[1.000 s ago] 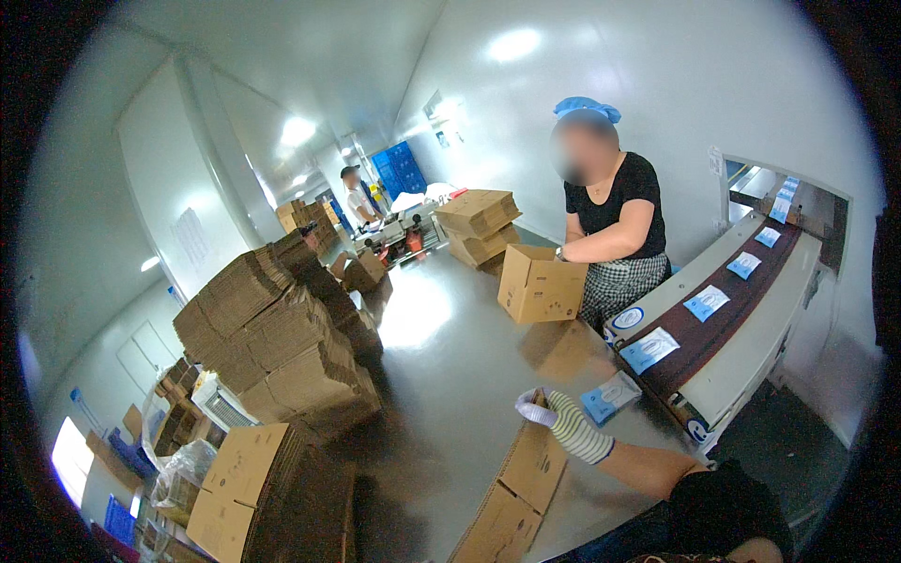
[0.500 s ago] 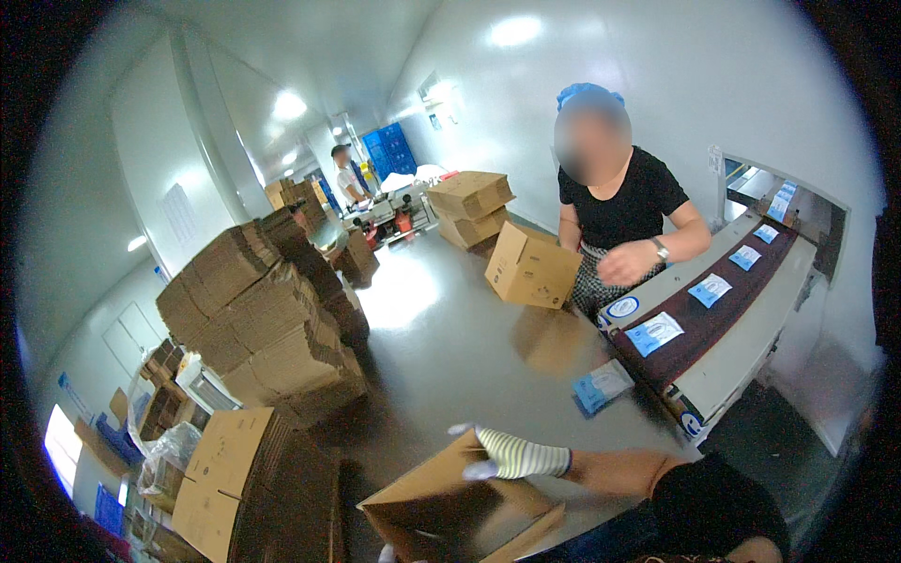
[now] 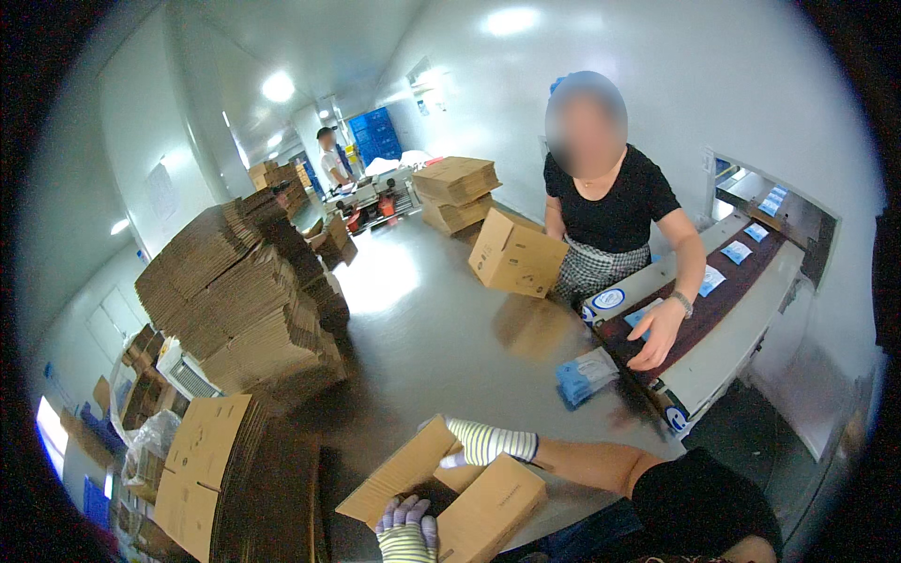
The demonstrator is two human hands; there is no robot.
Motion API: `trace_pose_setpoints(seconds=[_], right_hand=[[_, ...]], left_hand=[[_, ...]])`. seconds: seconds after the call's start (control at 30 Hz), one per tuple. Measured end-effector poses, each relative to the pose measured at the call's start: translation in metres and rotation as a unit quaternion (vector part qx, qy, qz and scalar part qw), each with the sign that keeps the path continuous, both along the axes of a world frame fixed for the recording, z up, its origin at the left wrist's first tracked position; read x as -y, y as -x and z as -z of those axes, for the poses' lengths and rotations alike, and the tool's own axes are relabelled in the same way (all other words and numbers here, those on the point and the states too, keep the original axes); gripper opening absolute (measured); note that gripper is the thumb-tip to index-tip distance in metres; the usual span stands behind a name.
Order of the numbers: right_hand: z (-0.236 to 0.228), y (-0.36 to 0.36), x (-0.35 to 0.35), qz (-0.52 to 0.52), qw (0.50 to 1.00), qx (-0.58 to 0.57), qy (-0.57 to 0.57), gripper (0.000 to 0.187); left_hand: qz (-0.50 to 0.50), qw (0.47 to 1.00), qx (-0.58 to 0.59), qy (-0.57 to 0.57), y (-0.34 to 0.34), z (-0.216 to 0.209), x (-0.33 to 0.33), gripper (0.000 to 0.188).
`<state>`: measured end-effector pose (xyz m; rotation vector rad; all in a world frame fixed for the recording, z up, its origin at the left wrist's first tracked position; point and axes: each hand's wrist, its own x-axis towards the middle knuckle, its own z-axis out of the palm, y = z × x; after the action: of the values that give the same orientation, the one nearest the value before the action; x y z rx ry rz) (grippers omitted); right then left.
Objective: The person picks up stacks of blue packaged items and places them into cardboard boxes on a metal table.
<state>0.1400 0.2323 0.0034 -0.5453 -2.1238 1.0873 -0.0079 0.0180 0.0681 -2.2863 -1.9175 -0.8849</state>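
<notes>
A brown cardboard box [image 3: 493, 507] stands open at the near edge of the table, one flap standing out toward the left. My left hand [image 3: 406, 533], in a striped glove with purplish fingertips, is closed over the box's near left side, its fingers reaching to the opening. Across the opening, my right hand [image 3: 488, 444] wears a matching glove and grips the far side, fingers outside and thumb inside. Little of the box's inside shows. Beyond my right forearm lie blue and white packets [image 3: 587, 375] on the table, overlapping one another.
Flattened cartons [image 3: 202, 460] and a taller carton stack [image 3: 235, 300] line the left. Across the table [image 3: 441, 347], a co-worker's hand [image 3: 660, 333] reaches over a conveyor belt [image 3: 690, 324] carrying packets. Another box [image 3: 516, 253] stands beside the co-worker, with cartons [image 3: 455, 188] behind.
My left hand has come into view onto the box, which has turned and shows a near panel. The co-worker's hand has moved down over the belt's near end. More packets lie on the table.
</notes>
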Motion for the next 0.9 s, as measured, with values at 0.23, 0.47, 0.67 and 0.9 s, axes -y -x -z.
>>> trace_pose_setpoints(seconds=[0.23, 0.47, 0.67, 0.9], right_hand=[[-0.011, -0.013, -0.002, -0.077, 0.991, 0.064, 0.087, 0.045], [0.000, -0.006, -0.001, -0.073, 0.989, 0.036, 0.126, 0.050], [-0.034, -0.053, 0.019, -0.087, 0.974, -0.086, 0.188, 0.049], [-0.043, -0.060, 0.058, 0.017, 0.976, -0.107, 0.189, 0.064]], left_hand=[[0.036, 0.961, -0.272, -0.023, -0.026, -0.010, 0.001, 0.055], [0.115, 0.990, -0.070, -0.038, -0.027, -0.013, -0.003, 0.048], [0.038, 0.996, 0.001, -0.084, -0.024, -0.014, 0.027, 0.041], [-0.255, 0.870, 0.355, -0.229, -0.025, -0.022, 0.059, 0.042]])
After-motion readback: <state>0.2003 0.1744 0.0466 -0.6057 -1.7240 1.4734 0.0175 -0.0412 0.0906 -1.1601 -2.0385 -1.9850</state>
